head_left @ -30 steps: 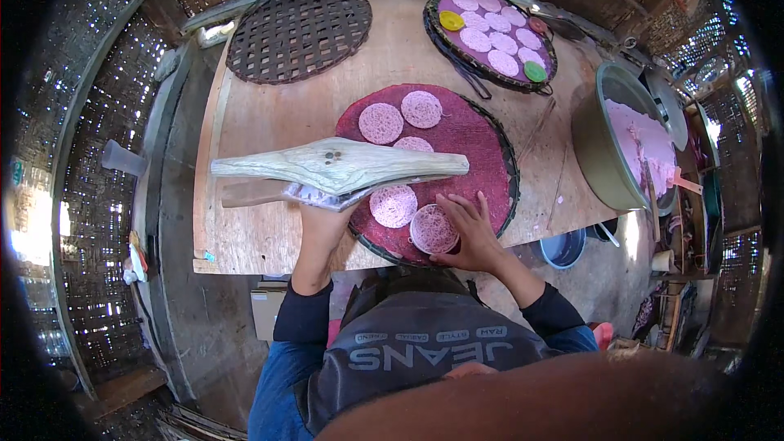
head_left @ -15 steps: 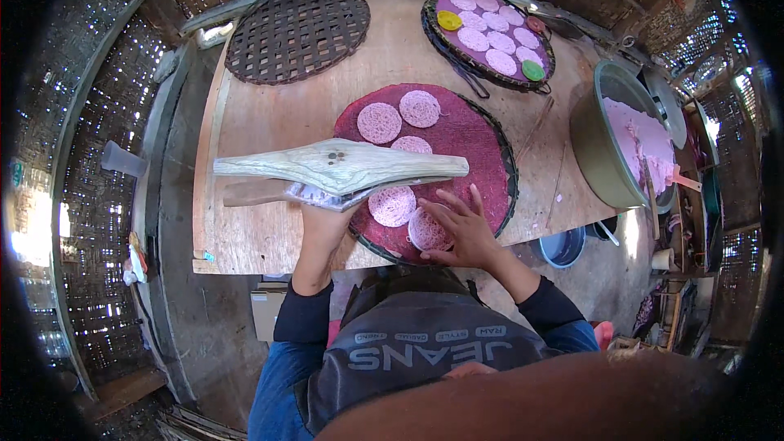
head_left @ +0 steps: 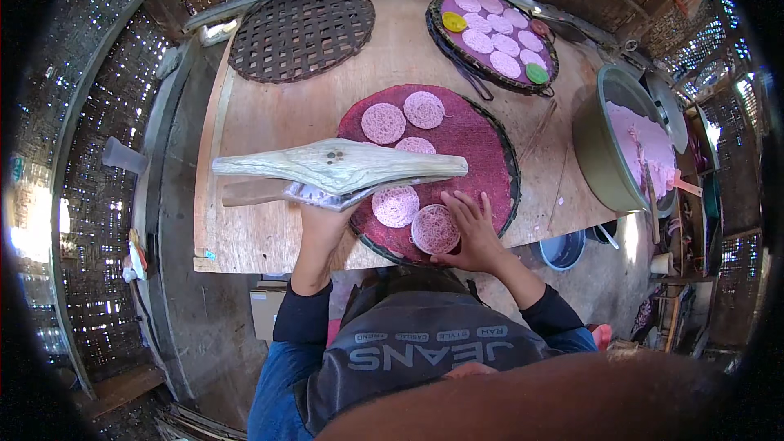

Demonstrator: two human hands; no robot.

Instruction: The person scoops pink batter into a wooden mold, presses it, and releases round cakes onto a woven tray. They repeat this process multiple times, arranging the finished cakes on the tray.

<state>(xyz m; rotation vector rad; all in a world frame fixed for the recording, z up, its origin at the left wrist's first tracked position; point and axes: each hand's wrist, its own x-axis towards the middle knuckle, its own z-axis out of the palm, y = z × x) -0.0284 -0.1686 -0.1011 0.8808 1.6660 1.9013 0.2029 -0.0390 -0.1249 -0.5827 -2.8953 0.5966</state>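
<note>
A pale two-handled wooden press (head_left: 339, 165) hangs over a round woven tray (head_left: 482, 147) lined with dark red cloth. My left hand (head_left: 322, 229) grips the press from below, its fingers mostly hidden under the wood. Several lacy pink noodle discs lie on the cloth, one (head_left: 383, 123) at the upper left. Nearest me is a disc with a pale ring round its edge (head_left: 434, 229). My right hand (head_left: 475, 237) is open beside its right side, fingers stretched forward, thumb by the lower edge. Whether it touches the ring is hard to tell.
An open-weave basket tray (head_left: 302, 31) lies at the table's far left. Far right, another tray (head_left: 495, 37) bears pink discs and coloured rings. A large olive tub (head_left: 604, 147) of pink dough stands at the right, with a stick in it. A bucket (head_left: 562, 249) is below the table edge.
My right hand has slid slightly right, off the ringed disc, which shows more fully now. The press and my left hand have hardly moved. The view has shifted a little.
</note>
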